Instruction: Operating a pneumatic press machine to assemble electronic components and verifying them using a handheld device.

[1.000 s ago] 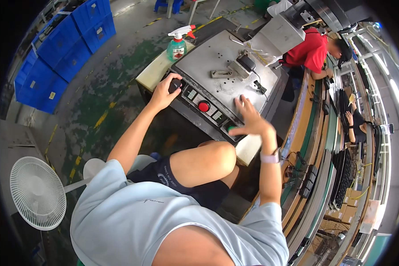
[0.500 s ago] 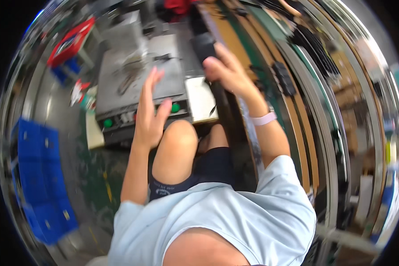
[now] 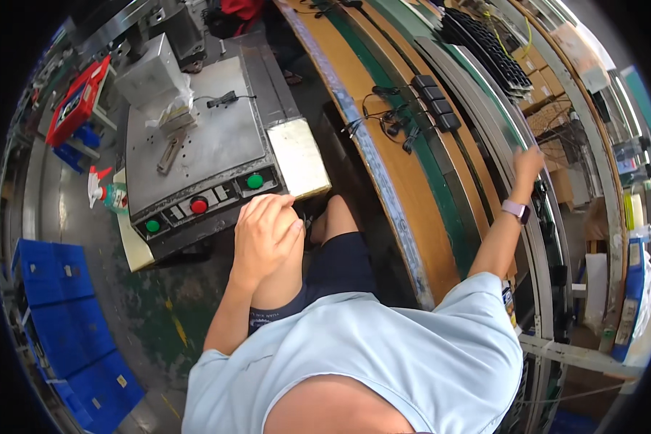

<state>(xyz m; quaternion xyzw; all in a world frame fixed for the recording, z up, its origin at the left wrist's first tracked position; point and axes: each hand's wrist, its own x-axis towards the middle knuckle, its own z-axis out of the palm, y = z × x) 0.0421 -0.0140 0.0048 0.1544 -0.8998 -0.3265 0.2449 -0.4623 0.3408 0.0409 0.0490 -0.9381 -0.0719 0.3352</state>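
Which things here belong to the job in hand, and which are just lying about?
Likely in the job:
push-button machine, nearest the left hand
metal rails, by the right hand
black blocks and cables on the bench

Seemingly just about:
spray bottle beside the machine
blue bins
red tray

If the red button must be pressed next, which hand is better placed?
Probably the left hand: it is near the machine and its red button, while the right hand is over the far side of the bench.
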